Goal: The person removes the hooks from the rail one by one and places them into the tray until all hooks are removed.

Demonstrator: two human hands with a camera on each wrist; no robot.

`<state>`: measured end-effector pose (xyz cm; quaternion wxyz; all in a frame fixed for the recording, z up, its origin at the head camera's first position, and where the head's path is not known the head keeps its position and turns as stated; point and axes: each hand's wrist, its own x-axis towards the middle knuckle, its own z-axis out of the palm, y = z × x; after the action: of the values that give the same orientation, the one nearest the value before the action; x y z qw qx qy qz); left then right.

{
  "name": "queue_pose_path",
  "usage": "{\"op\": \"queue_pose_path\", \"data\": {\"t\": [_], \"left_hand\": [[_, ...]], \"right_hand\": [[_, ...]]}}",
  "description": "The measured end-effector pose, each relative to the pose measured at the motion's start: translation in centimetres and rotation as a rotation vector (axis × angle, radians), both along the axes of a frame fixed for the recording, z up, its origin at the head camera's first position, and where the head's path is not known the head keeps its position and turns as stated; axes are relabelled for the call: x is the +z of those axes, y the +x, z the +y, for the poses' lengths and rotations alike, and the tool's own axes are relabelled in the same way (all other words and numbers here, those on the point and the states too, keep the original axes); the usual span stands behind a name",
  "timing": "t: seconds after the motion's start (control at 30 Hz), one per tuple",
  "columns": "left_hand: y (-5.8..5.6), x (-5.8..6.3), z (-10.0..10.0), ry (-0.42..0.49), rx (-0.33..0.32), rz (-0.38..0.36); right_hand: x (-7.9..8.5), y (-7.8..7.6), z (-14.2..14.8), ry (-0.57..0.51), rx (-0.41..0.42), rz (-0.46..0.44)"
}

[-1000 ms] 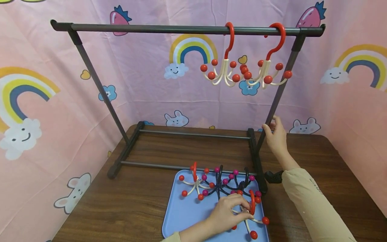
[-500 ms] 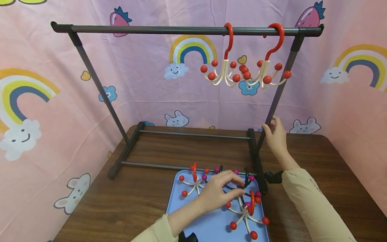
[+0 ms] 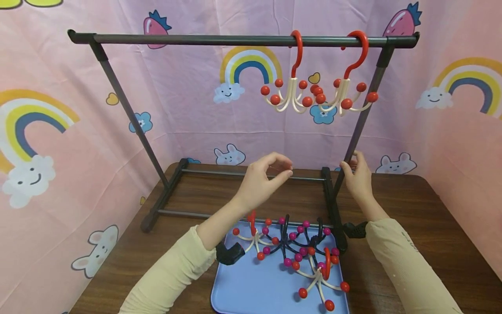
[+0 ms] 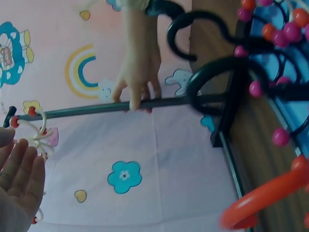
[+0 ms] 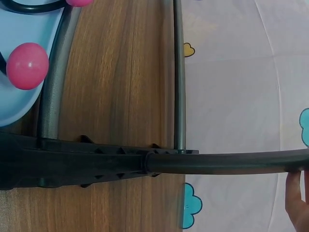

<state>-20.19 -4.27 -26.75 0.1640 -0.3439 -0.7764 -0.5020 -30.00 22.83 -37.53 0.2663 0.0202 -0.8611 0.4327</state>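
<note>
My left hand [image 3: 259, 181] hovers over the far side of the blue tray [image 3: 251, 290], its fingers loosely curved around nothing; in the left wrist view the palm [image 4: 17, 203] is bare. With thumb and fingers, my right hand [image 3: 358, 181] holds the right post [image 3: 357, 131] of a dark clothes rack. Two octopus hangers, a left one [image 3: 292, 91] and a right one [image 3: 343, 89], hang by red hooks from the rack's top bar [image 3: 196, 40]. On the tray lie a red-and-white hanger [image 3: 256, 237], black hangers [image 3: 284, 240] with pink balls, and another red-and-white hanger [image 3: 319, 275].
The rack's base, with its lower front bar [image 3: 184, 214] and right foot [image 3: 333, 213], stands on a brown wooden table [image 3: 117, 270]. The tray's far edge reaches this bar. A printed cloth [image 3: 196, 104] surrounds the table at the back and sides.
My left hand has let go of the front red-and-white hanger on the tray and risen away from it, up and to the left. The right hand keeps its place on the post.
</note>
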Motion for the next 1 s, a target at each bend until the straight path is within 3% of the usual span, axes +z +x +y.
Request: {"op": "queue_pose_path", "data": {"t": [0.13, 0.3, 0.4, 0.5, 0.6, 0.67, 0.8, 0.9, 1.0], "left_hand": [[-2.0, 0.7, -0.2, -0.015, 0.015, -0.007], [-4.7, 1.8, -0.3, -0.004, 0.015, 0.034], [-5.2, 3.6, -0.2, 0.034, 0.011, 0.068], [-4.5, 6.4, 0.1, 0.079, 0.026, 0.059], [-3.8, 9.1, 0.5, 0.129, 0.069, 0.039], [-4.0, 10.4, 0.8, 0.156, 0.114, 0.027], [-6.4, 11.6, 1.5, 0.175, 0.189, -0.027], [-8.4, 12.0, 2.0, 0.132, 0.229, -0.081], [-9.7, 12.4, 2.6, 0.074, 0.258, -0.127]], "right_hand": [[-0.1, 0.0, 0.0, 0.001, -0.003, -0.007], [-0.2, 0.0, 0.0, 0.005, 0.007, -0.015], [-0.2, 0.0, -0.1, 0.002, 0.009, -0.006], [-0.1, 0.0, -0.1, -0.002, 0.014, 0.002], [-0.1, 0.0, -0.1, 0.001, 0.012, 0.002], [0.0, 0.0, -0.1, 0.003, 0.007, 0.002], [0.0, -0.1, 0.0, 0.004, -0.001, 0.007], [0.0, -0.1, 0.0, 0.006, -0.004, 0.009], [0.1, 0.0, 0.0, 0.006, -0.006, 0.011]]}}
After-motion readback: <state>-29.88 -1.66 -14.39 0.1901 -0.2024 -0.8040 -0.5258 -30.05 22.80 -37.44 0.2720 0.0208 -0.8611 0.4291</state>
